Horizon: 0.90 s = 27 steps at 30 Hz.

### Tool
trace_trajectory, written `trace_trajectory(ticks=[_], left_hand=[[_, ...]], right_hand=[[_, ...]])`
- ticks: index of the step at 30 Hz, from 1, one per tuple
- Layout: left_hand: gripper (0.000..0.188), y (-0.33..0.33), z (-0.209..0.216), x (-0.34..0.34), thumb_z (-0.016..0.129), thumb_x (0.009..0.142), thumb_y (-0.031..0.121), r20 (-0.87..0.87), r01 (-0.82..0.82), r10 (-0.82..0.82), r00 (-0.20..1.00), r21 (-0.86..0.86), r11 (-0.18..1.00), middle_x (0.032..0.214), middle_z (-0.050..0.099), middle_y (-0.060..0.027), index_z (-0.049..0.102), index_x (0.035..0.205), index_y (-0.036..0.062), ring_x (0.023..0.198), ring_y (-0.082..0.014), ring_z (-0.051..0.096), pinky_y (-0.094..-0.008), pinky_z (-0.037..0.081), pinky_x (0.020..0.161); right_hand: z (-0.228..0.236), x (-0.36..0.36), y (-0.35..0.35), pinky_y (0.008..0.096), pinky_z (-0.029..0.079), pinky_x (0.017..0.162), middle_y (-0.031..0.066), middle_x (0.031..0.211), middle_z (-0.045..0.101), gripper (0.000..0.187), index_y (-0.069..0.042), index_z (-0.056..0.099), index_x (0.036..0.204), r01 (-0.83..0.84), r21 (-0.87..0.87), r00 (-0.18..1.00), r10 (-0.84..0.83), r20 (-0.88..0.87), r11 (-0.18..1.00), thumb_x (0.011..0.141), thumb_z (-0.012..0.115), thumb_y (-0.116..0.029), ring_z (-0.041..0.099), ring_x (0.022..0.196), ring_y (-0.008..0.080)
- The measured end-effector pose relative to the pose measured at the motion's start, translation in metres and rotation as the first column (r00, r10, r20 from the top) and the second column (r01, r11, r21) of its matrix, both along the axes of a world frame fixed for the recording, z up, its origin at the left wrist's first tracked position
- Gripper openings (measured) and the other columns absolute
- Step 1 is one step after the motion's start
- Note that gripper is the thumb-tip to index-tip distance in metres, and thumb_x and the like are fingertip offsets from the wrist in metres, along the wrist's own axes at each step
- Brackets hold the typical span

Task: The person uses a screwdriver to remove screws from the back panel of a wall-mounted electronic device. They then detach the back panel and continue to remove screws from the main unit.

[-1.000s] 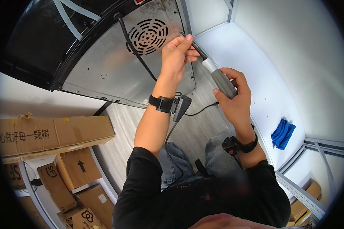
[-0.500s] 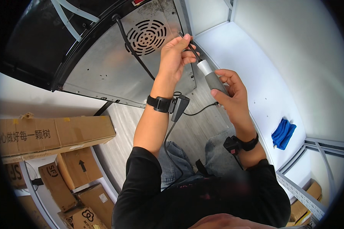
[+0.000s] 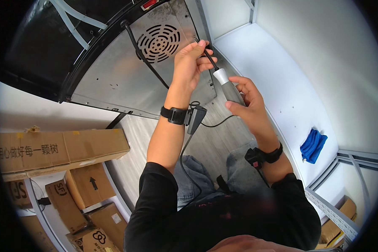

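A screwdriver (image 3: 229,89) with a grey and white handle and a dark shaft slants up and left toward the edge of a metal appliance panel (image 3: 122,80). My right hand (image 3: 251,99) is closed around its handle, thumb on one side and fingers on the other. Up by the panel, my left hand (image 3: 190,63) pinches the shaft near its tip with thumb and forefinger, the other fingers curled loosely. The tip sits at the panel's right edge; whether it meets a screw is too small to tell. Round vent slots (image 3: 158,43) lie left of my left hand.
A black power cable (image 3: 143,54) hangs across the panel. On the white shelf (image 3: 277,75) to the right lies a blue cloth (image 3: 313,145). Cardboard boxes (image 3: 71,149) fill the lower left. Black bands with small devices and cords sit on both my wrists.
My right hand and the screwdriver's handle have shifted slightly left. My left hand keeps its pinch on the shaft, and the whole view has moved a little.
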<state>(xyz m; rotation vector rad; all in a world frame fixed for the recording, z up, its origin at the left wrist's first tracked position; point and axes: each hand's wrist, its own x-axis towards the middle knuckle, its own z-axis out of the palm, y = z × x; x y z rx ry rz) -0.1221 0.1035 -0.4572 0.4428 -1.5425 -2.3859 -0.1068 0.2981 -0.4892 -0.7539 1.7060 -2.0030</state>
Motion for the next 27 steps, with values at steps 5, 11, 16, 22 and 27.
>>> trace_trajectory(ticks=[5, 11, 16, 22, 27], left_hand=[[0.024, -0.003, -0.009, -0.002, 0.056, 0.092, 0.022, 0.004, -0.041, 0.041, 0.999, -0.071, 0.997, 0.079, 0.064, -0.0078, 0.058, 0.101, -0.0004, 0.066, -0.0164, 0.066, -0.0211, 0.053, 0.052], [0.023, -0.003, 0.0, 0.002, 0.057, 0.091, 0.02, -0.015, -0.005, 0.005, 1.0, -0.004, 1.0, 0.079, 0.065, -0.0068, 0.058, 0.103, 0.0, 0.066, -0.0156, 0.066, -0.0205, 0.053, 0.052], [0.022, 0.0, -0.003, -0.001, 0.056, 0.092, 0.018, 0.008, -0.037, 0.037, 0.999, -0.066, 0.997, 0.08, 0.065, -0.0061, 0.059, 0.105, 0.0008, 0.065, -0.0139, 0.064, -0.0204, 0.051, 0.052], [0.025, -0.001, -0.008, -0.002, 0.056, 0.091, 0.017, -0.019, -0.048, 0.047, 0.999, -0.09, 0.995, 0.08, 0.065, -0.0064, 0.058, 0.11, 0.0009, 0.064, -0.0133, 0.064, -0.0204, 0.05, 0.052], [0.026, 0.0, -0.005, -0.001, 0.056, 0.091, 0.016, -0.027, -0.043, 0.042, 0.999, -0.071, 0.997, 0.082, 0.065, -0.0075, 0.058, 0.112, 0.0007, 0.066, -0.0151, 0.065, -0.0218, 0.052, 0.053]], right_hand=[[0.003, -0.003, 0.001, 0.0262, 0.045, 0.05, 0.0107, 0.09, 0.057, 0.042, -0.002, 0.042, 0.126, -0.033, -0.336, 0.76, 0.243, 0.603, 0.941, 0.088, 0.05, -0.016, 0.059, 0.066, 0.0181], [0.006, -0.005, 0.006, 0.0258, 0.044, 0.05, 0.0142, 0.097, 0.057, 0.049, 0.002, 0.04, 0.129, -0.117, -0.255, 0.812, 0.24, 0.532, 0.96, 0.084, 0.051, -0.014, 0.06, 0.07, 0.018], [-0.008, -0.001, -0.001, 0.0278, 0.046, 0.056, 0.0114, 0.096, 0.056, 0.043, 0.003, 0.04, 0.128, -0.065, -0.069, 0.959, 0.082, 0.272, 0.995, 0.088, 0.048, -0.012, 0.059, 0.073, 0.0197], [-0.006, -0.005, 0.0, 0.0287, 0.047, 0.056, 0.014, 0.099, 0.058, 0.042, 0.002, 0.041, 0.127, -0.074, -0.377, 0.721, 0.311, 0.619, 0.923, 0.09, 0.043, -0.016, 0.06, 0.074, 0.0206], [-0.01, -0.006, 0.0, 0.0295, 0.047, 0.054, 0.0168, 0.101, 0.059, 0.041, 0.0, 0.042, 0.127, -0.068, -0.255, 0.775, 0.212, 0.595, 0.964, 0.088, 0.043, -0.013, 0.061, 0.075, 0.0201]])
